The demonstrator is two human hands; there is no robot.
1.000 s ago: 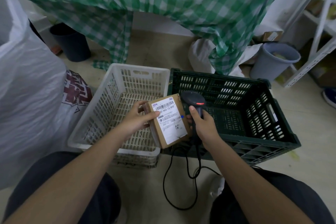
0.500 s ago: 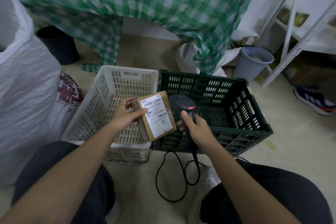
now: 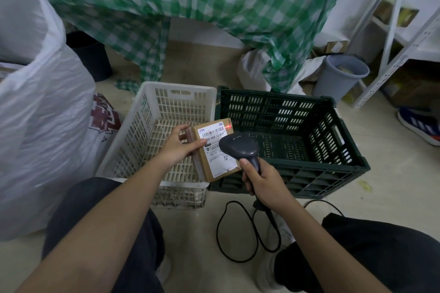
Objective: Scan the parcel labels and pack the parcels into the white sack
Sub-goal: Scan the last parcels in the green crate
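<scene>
- Parcel (image 3: 217,150): small brown box with a white label, held at the centre of the frame above the near rims of the two crates; a red dot is seen on the barcode's right end.
- Left hand (image 3: 177,147): clamped on the parcel's left edge, thumb on the label.
- Right hand (image 3: 263,182): closed around the handle of a black scanner (image 3: 239,146), whose head overlaps the label.
- White crate (image 3: 147,126): left of centre, on the floor.
- Green crate (image 3: 333,157): right of it, touching.
- White sack (image 3: 40,112): far left of the frame, upright.
</scene>
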